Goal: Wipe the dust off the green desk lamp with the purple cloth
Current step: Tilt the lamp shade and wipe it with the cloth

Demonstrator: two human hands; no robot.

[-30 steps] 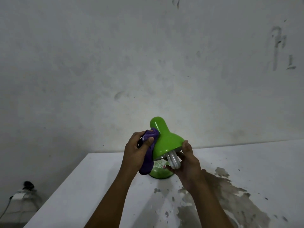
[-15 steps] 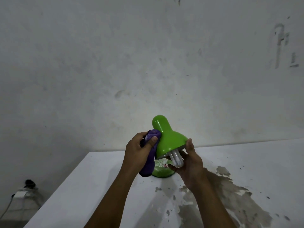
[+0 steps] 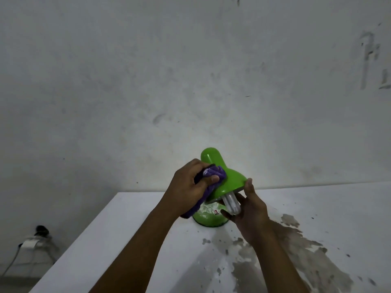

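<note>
The green desk lamp [image 3: 226, 182] stands on the white table [image 3: 118, 242], its shade tilted toward me with a white bulb [image 3: 231, 203] sticking out of it. My left hand [image 3: 188, 187] grips the bunched purple cloth [image 3: 208, 185] and presses it against the left side of the shade. The cloth's tail hangs down over the lamp's round base [image 3: 208, 218]. My right hand [image 3: 249, 206] holds the shade's right rim, thumb on the edge and fingers curled under near the bulb.
The table's paint is peeled in a large dark patch [image 3: 300, 256] at the front right. A grey scuffed wall [image 3: 190, 81] rises right behind the table. On the floor at the left lies a power strip with a cable [image 3: 31, 243].
My left hand has slid the cloth down from the shade's neck onto its wider flank. The lamp head and my right hand shifted slightly to the right.
</note>
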